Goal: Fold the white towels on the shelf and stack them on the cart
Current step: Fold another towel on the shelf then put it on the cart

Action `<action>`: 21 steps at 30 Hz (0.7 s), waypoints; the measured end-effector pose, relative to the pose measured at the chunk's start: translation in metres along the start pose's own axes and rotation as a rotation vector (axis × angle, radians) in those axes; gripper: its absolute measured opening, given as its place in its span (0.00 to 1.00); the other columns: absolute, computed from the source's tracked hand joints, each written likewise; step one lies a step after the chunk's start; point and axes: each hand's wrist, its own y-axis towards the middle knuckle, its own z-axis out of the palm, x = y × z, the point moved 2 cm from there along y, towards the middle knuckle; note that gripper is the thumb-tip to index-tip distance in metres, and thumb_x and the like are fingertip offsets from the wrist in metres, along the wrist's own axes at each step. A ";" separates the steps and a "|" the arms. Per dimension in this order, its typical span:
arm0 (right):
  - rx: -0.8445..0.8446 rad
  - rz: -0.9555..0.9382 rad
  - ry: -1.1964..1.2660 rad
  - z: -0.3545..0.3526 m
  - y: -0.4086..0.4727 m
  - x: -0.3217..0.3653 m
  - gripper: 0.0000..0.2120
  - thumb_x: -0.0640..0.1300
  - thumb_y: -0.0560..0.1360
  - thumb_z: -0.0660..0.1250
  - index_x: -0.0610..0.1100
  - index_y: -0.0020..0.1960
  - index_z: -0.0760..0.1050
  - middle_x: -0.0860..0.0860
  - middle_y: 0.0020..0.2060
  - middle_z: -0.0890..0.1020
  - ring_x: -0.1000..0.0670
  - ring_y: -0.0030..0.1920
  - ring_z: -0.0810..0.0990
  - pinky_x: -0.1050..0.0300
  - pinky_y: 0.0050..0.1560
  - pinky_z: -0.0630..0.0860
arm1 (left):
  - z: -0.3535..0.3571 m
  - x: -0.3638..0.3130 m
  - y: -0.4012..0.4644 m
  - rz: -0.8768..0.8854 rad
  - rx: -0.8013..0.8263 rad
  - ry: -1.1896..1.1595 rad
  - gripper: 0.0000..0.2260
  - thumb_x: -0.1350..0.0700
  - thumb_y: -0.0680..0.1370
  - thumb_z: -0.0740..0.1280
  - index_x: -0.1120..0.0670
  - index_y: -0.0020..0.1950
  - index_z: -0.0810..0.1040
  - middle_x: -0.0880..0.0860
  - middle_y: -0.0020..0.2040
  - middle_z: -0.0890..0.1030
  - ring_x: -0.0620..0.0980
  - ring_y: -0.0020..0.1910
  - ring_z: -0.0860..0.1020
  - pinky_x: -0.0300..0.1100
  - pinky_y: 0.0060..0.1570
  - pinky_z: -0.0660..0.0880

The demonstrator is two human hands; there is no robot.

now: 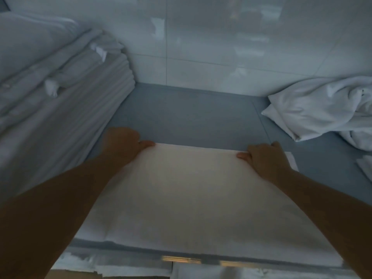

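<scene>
Left hand (122, 144) and right hand (265, 158), each grip pinching white towel (191, 188) far corners; no readable writing.

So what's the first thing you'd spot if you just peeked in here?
Two hands, the left hand and right hand, pinching the far corners of a flat white towel in the middle of the shelf. A tall stack of folded linens sits left, and a crumpled towel pile right.

Two bare, sleeveless forearms (66, 198)
</scene>
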 end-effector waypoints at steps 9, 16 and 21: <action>-0.283 -0.031 0.481 -0.035 -0.030 0.083 0.08 0.33 0.70 0.66 0.37 0.49 0.77 0.40 0.48 0.79 0.38 0.50 0.76 0.47 0.50 0.73 | -0.037 -0.098 -0.061 0.109 -0.162 -0.352 0.12 0.54 0.79 0.59 0.52 0.57 0.79 0.53 0.60 0.75 0.55 0.58 0.72 0.48 0.56 0.66; -0.122 -0.128 0.658 -0.019 -0.040 0.135 0.22 0.41 0.80 0.56 0.42 0.74 0.63 0.48 0.73 0.66 0.52 0.74 0.61 0.62 0.73 0.45 | -0.014 -0.144 -0.090 0.132 0.088 -0.355 0.24 0.50 0.82 0.48 0.50 0.78 0.51 0.49 0.79 0.51 0.50 0.77 0.46 0.56 0.73 0.40; -0.049 -0.077 0.450 -0.011 -0.046 0.126 0.24 0.51 0.81 0.49 0.52 0.77 0.55 0.56 0.76 0.56 0.55 0.76 0.52 0.52 0.75 0.45 | -0.004 -0.136 -0.087 0.119 0.117 -0.297 0.27 0.40 0.79 0.41 0.44 0.78 0.49 0.46 0.79 0.49 0.53 0.77 0.44 0.62 0.69 0.37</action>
